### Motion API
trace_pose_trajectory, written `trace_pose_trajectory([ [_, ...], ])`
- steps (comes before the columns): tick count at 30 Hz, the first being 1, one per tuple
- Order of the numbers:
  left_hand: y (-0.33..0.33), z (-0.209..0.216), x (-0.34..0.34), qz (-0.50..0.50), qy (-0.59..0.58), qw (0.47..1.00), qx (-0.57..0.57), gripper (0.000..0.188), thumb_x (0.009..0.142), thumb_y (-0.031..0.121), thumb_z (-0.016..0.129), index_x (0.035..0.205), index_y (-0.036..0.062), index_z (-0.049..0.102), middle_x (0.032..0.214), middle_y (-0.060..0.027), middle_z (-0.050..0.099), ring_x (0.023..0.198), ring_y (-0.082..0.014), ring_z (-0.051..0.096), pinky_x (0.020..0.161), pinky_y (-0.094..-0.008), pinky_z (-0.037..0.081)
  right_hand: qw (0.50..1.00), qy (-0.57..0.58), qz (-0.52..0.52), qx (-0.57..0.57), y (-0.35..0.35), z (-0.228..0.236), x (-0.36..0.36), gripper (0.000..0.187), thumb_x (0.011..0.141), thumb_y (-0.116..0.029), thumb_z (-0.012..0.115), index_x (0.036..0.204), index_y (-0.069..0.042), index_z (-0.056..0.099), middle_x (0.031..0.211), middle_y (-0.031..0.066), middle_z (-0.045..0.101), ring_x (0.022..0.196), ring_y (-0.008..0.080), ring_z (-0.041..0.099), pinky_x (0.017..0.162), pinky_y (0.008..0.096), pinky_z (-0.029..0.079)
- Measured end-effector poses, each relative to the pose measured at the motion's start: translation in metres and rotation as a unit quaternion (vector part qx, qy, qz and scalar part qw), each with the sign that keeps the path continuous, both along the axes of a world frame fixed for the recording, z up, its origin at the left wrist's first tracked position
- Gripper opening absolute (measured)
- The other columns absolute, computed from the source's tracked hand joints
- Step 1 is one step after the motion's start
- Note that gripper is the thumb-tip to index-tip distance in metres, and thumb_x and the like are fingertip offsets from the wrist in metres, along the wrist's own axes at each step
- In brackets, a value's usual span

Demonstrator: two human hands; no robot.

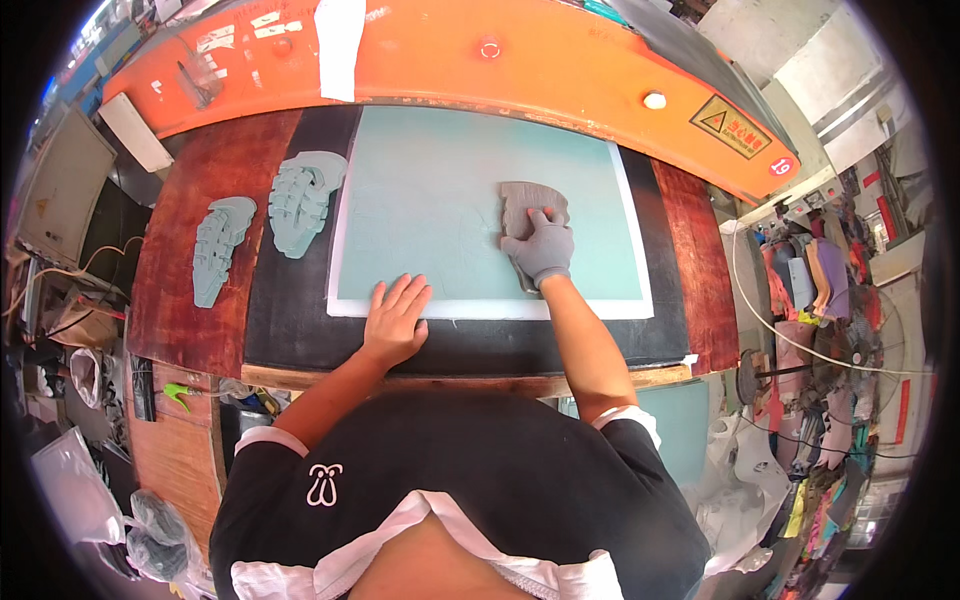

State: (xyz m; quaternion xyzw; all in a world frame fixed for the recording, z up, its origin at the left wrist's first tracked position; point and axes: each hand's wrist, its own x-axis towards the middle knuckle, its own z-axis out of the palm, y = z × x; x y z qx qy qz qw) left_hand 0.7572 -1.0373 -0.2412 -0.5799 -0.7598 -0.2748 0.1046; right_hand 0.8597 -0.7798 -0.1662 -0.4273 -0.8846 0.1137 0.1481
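Note:
A pale teal sheet (430,190) lies over a white sheet (400,309) on the black middle of the work table. My right hand (543,246), in a grey glove, grips a grey-brown cutting die (535,194) with a wavy outline. That die rests on the right half of the teal sheet, its lower part partly covered by my hand. Bare and spread, my left hand (396,318) presses flat on the sheet's near edge, left of the die. Two piles of cut teal pieces, a larger pile (300,203) and a smaller pile (219,250), lie to the left.
An orange machine beam (420,50) spans the far side of the table, with a white strip (340,50) hanging over it. Reddish-brown boards (170,290) flank the black surface. Colourful scraps (815,280) hang at the right. A fan (835,345) stands there too.

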Motion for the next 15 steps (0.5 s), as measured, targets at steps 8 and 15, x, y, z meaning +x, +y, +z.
trace_pose_trajectory([
  [8, 0.001, 0.001, 0.007, -0.007, 0.004, 1.0, -0.014, 0.055, 0.071, 0.013, 0.063, 0.124, 0.0059, 0.05, 0.138, -0.0102, 0.041, 0.13, -0.029, 0.035, 0.103, -0.059, 0.023, 0.997, 0.073, 0.024, -0.001, 0.013, -0.011, 0.012, 0.076, 0.07, -0.051, 0.065, 0.127, -0.003, 0.049, 0.133, 0.0206, 0.042, 0.117, 0.0395, 0.042, 0.098, 0.0426, 0.038],
  [15, 0.019, -0.002, -0.011, -0.013, 0.022, 0.999, -0.023, 0.057, 0.073, 0.024, 0.068, 0.124, 0.0076, 0.049, 0.136, -0.0094, 0.042, 0.13, -0.0308, 0.032, 0.101, -0.0626, 0.022, 0.963, 0.266, 0.042, 0.027, -0.037, -0.037, 0.131, 0.032, 0.076, -0.021, 0.067, 0.099, -0.001, 0.057, 0.095, 0.0157, 0.058, 0.088, 0.0349, 0.055, 0.077, 0.0422, 0.045],
])
